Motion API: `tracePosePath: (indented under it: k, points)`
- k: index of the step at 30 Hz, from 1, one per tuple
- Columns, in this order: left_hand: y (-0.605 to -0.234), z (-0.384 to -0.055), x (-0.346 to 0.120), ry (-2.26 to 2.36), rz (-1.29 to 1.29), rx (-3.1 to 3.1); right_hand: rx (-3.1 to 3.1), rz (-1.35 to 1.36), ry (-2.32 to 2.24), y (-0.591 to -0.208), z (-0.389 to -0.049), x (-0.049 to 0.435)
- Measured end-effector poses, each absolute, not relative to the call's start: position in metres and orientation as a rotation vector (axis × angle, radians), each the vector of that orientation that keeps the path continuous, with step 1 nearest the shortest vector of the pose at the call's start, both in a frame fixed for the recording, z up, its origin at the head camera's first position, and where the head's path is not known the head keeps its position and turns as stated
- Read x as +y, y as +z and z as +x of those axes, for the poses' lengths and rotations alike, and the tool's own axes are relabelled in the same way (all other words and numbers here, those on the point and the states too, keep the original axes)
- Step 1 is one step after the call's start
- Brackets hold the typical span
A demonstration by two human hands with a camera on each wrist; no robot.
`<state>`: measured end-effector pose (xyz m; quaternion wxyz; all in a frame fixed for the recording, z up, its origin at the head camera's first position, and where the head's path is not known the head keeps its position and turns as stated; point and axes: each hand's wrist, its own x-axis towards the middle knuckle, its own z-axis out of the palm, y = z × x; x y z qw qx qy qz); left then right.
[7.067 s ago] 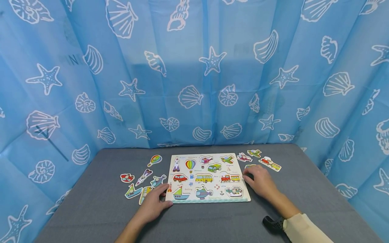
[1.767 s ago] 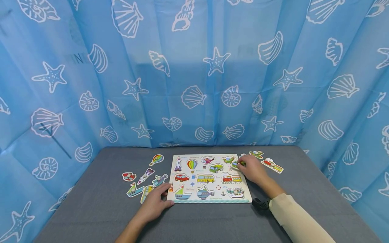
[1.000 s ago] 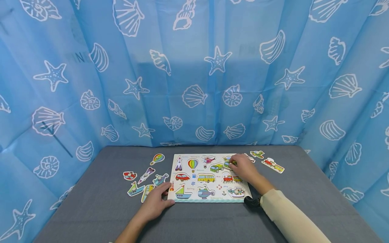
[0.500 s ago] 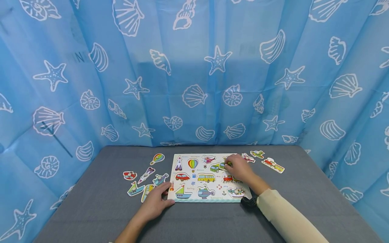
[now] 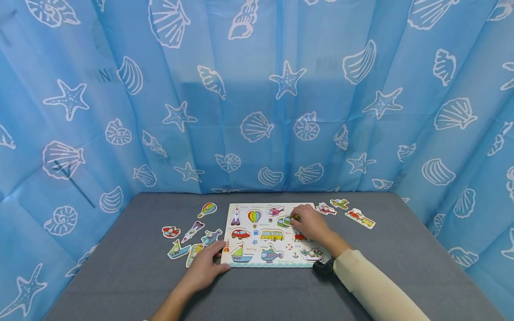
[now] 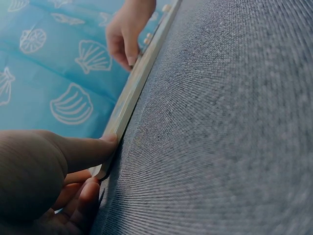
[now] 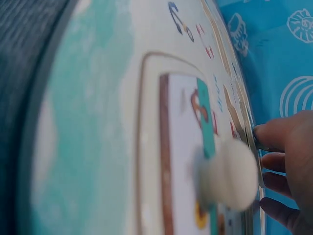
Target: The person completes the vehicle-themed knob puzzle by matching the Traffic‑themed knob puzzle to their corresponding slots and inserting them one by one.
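Observation:
A wooden puzzle board (image 5: 277, 265) with printed vehicles lies on the grey table. My left hand (image 5: 202, 269) holds its near left corner; in the left wrist view the thumb (image 6: 90, 152) is on top and the fingers curl around the corner. Over the upper right of the board, my right hand (image 5: 313, 223) pinches a green truck puzzle piece (image 5: 296, 218), largely covered by the fingers. That piece overlaps the printed green truck (image 5: 283, 222). A ship piece (image 5: 312, 254) with a round knob (image 7: 234, 174) sits in the lower right recess.
Right of the board lie helicopter (image 5: 326, 208), plane (image 5: 339, 203) and train (image 5: 360, 218) pieces. Balloon (image 5: 207, 209), rocket (image 5: 193, 232), car (image 5: 171, 232), submarine (image 5: 211, 237), sailboat (image 5: 178, 250) and bus (image 5: 194, 254) pieces lie left. A blue shell-print curtain (image 5: 257, 151) hangs behind.
My right hand has taken the truck piece from beside the board's right edge and carried it left over the printed truck. My left hand has stayed at the corner.

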<state>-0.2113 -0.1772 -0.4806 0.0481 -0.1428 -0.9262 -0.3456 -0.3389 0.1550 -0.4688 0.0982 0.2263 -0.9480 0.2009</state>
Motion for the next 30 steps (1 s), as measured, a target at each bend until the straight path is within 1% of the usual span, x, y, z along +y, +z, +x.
tracePosePath:
  k: [15,30]
  points:
    - [-0.478,-0.21,-0.177,-1.059,-0.424,-2.827,-2.812,0.687,0.582,-0.464,-0.335,0.14]
    - [-0.479,-0.21,-0.176,-1.061,-0.421,-2.841,-2.807,0.662,0.53,-0.468,-0.335,0.133]
